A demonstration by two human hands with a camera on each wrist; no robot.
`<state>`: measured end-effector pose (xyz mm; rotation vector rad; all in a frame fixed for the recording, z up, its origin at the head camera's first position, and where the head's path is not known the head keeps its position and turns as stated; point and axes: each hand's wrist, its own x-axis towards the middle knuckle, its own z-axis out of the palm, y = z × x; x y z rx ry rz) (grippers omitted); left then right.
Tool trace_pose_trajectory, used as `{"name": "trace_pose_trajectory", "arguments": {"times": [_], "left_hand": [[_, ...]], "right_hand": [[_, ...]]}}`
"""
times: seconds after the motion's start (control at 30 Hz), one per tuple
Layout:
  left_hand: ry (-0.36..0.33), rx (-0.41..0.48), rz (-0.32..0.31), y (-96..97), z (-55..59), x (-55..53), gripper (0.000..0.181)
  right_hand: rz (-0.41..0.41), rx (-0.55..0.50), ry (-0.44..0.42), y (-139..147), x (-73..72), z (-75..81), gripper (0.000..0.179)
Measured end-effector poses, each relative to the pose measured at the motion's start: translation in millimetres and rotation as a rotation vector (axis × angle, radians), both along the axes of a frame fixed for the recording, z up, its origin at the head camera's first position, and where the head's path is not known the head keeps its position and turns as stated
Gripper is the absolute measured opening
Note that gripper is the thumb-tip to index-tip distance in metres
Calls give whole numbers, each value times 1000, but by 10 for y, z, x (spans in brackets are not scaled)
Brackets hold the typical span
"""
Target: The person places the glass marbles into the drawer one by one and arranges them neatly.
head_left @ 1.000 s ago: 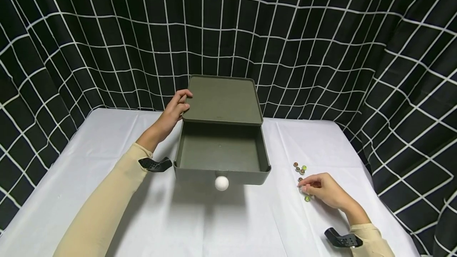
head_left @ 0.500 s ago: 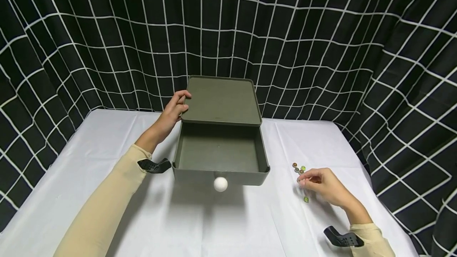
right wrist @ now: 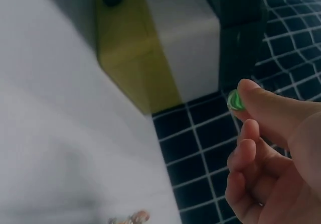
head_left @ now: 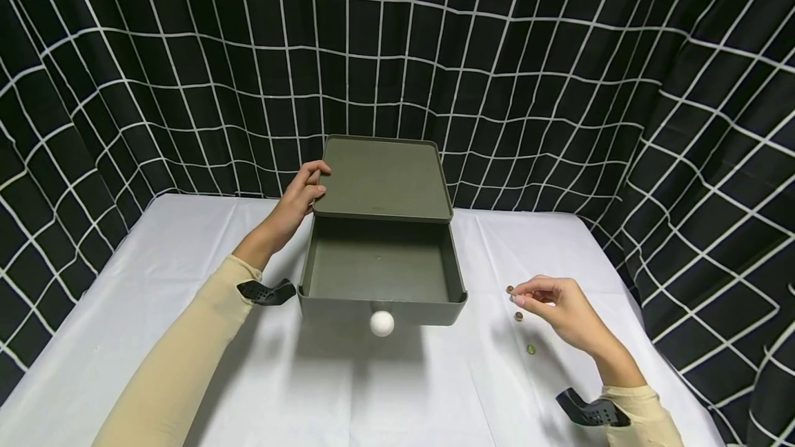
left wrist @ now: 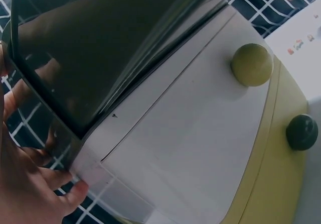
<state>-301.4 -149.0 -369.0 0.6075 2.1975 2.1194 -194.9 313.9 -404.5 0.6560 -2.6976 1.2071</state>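
Observation:
My right hand (head_left: 562, 312) pinches a clear glass marble with a green swirl (right wrist: 234, 101) between thumb and fingertips, held above the white table to the right of the drawer unit. Below and around it lie loose marbles: a brown one (head_left: 518, 316), a green one (head_left: 531, 349) and a further brown one (head_left: 510, 289). Others there are hidden behind the hand. At the left edge of the unit's grey-green top (head_left: 385, 178), my left hand (head_left: 290, 202) rests with spread fingers against the side. The top drawer (head_left: 422, 311), with a white knob (head_left: 381, 323), stands pulled out.
Under the open drawer are a white drawer with a yellow-green knob (left wrist: 252, 65) and a yellow drawer with a dark green knob (left wrist: 302, 132). A white cloth (head_left: 261, 378) covers the table. A black curtain (head_left: 397, 33) with white grid lines surrounds the back and sides.
My right hand has lifted from among the marbles with one marble in its fingertips, moving slightly up and left. The left hand stays on the unit; the head view has shifted slightly.

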Motion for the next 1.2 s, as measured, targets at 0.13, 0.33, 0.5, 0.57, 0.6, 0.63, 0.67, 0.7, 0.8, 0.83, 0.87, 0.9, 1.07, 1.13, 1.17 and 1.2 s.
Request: {"name": "trace_pose_trajectory", "arguments": {"times": [0.13, 0.33, 0.5, 0.57, 0.6, 0.63, 0.67, 0.7, 0.8, 0.83, 0.87, 0.9, 1.07, 1.13, 1.17, 1.2], "left_hand": [[3, 3, -2, -1, -3, -1, 42], [8, -5, 3, -13, -24, -11, 39], [13, -11, -2, -21, -33, -15, 37], [12, -9, -5, -23, -37, -17, 37], [11, -8, -6, -24, -39, -17, 38], [10, -6, -7, -24, -40, -17, 39], [9, -4, -8, -24, -41, -17, 40], [8, 0, -9, -24, -43, -16, 40], [9, 5, -16, -22, -44, -15, 41], [10, 6, -17, -21, -44, -14, 40], [10, 6, -18, -20, -44, -13, 40], [10, 8, -18, -19, -43, -14, 40], [6, 5, -10, -18, -40, -16, 40], [4, 2, -8, -18, -39, -17, 41], [3, 1, -7, -18, -38, -18, 41], [3, -1, -7, -18, -37, -17, 42]], "right_hand": [[28, -31, 30, -77, -14, 72, 12], [78, -87, 46, -184, -39, 172, 12], [94, -116, 59, -258, -49, 231, 12], [99, -127, 69, -287, -50, 252, 12], [103, -136, 73, -300, -52, 261, 12], [108, -145, 75, -312, -54, 269, 13], [113, -154, 75, -324, -56, 277, 12], [118, -164, 75, -336, -56, 285, 13], [131, -186, 75, -367, -58, 301, 13], [133, -189, 78, -378, -56, 306, 13], [134, -196, 78, -389, -55, 310, 12], [135, -202, 79, -400, -53, 316, 12], [138, -243, 77, -447, -53, 350, 13], [145, -253, 79, -465, -53, 369, 13], [152, -264, 79, -475, -53, 379, 13], [157, -270, 80, -485, -53, 387, 13]]}}
